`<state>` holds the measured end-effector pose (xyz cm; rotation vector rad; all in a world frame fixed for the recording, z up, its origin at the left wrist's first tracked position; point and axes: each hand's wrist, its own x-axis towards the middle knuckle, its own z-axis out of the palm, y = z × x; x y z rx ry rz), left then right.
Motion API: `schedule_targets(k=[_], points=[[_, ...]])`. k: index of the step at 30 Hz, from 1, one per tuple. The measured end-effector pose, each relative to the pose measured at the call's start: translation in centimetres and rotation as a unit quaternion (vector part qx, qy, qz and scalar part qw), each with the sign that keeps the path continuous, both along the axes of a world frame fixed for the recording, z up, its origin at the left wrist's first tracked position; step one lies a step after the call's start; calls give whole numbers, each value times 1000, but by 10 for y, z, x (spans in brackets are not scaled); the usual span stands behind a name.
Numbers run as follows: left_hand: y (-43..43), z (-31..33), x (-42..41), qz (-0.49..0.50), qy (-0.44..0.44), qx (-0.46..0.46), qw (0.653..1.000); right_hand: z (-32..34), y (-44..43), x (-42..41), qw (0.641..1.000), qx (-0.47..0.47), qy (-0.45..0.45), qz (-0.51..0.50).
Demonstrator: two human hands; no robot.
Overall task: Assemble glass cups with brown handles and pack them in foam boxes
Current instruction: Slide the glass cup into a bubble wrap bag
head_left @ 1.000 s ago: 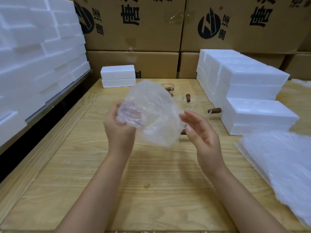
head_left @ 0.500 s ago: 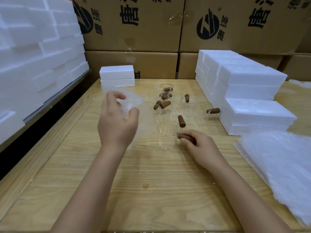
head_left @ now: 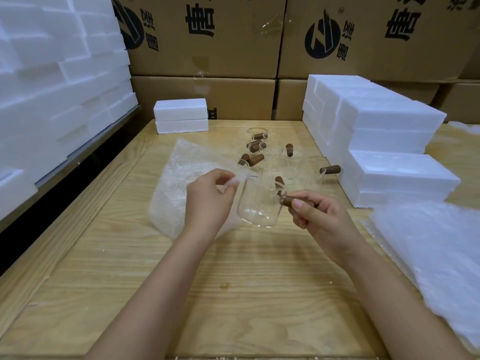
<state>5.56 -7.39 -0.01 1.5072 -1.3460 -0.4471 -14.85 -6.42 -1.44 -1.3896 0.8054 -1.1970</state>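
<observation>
I'm gripping the brown handle (head_left: 298,202) in my right hand (head_left: 322,219), its long axis pointing left into the glass cup (head_left: 259,206) sitting between both hands, while my left hand (head_left: 210,201) is pinching bubble wrap (head_left: 179,183) beside it.

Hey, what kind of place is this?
Most likely a packing station in a warehouse or small factory: printed cardboard cartons stacked along the back, white foam boxes piled either side of the wooden table, and bubble wrap lying beside loose glass cups.
</observation>
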Motion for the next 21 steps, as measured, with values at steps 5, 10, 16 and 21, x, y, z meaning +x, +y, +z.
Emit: schedule_targets(k=[5,10,16,21], points=[[1,7,-5,-64,118,-9,991,-2,-1,5,998,10,15,-53],[6,14,-10,-114,182,-8,977,4,0,-2,990,-6,87,-110],[7,12,-14,-132,201,32,970,9,10,3,977,-69,154,-134],[12,13,-9,-222,119,39,967,10,9,4,973,-58,153,-162]])
